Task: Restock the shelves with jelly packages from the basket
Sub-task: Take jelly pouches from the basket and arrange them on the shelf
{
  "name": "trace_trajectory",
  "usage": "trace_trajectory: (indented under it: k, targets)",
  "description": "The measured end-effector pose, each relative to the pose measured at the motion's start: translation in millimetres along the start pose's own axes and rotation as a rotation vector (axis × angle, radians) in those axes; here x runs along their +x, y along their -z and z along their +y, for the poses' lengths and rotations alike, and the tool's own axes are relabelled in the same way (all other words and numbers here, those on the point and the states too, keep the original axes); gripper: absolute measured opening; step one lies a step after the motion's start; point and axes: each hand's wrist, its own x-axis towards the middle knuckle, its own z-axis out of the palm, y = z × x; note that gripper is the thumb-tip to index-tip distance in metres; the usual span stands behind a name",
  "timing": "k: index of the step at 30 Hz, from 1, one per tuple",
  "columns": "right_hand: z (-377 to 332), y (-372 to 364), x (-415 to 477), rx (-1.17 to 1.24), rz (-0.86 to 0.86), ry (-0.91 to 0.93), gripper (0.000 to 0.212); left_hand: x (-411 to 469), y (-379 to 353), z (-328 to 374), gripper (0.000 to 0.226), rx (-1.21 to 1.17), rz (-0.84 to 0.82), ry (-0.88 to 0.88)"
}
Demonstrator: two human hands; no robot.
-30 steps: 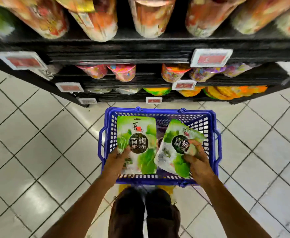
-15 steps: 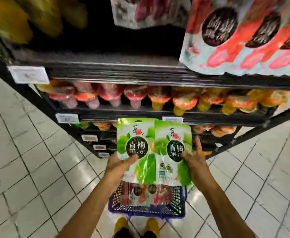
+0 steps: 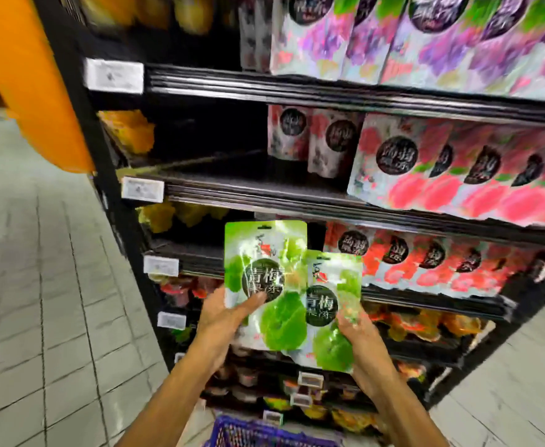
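**Two green jelly packages held up before the shelves**

The left hand (image 3: 222, 314) grips the left jelly package (image 3: 264, 253) by its lower left side, thumb laid across the dark round label. The right hand (image 3: 358, 337) grips the right jelly package (image 3: 332, 279) at its lower right edge, fingers curled round it. The two packages are upright, side by side, and their inner edges overlap (which one lies in front is hard to tell).

Above both hands is a dark shelf board (image 3: 232, 185) with a bare stretch at its left. Red-and-pink packages (image 3: 458, 175) crowd that same shelf above the right hand, and more of them fill the tier directly behind the right package. Higher still stand purple packages (image 3: 426, 43). Yellow packs (image 3: 129, 130) sit up and to the left of the left hand, beside white price tags (image 3: 142, 189) on the shelf edges. An orange pillar (image 3: 32, 75) rises far to the left over the tiled floor (image 3: 38, 285).

Below the hands, only the blue rim of the basket (image 3: 264, 433) shows, cut off by the bottom edge. The lower shelves behind the forearms are blurred, their goods unreadable. The price tags' print cannot be made out.
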Motion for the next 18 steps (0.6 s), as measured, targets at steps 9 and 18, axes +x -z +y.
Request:
trace_trajectory:
  k: [9, 18]
  targets:
    - [-90.4, -49.2, 17.4, 0.385, -0.021, 0.19, 0.05, 29.0, 29.0, 100.1, 0.055, 0.027, 0.009, -0.184]
    - [-162.5, -130.4, 32.5, 0.142, 0.013, 0.516, 0.074, 71.2, 54.5, 181.9, 0.056, 0.112, -0.052, -0.338]
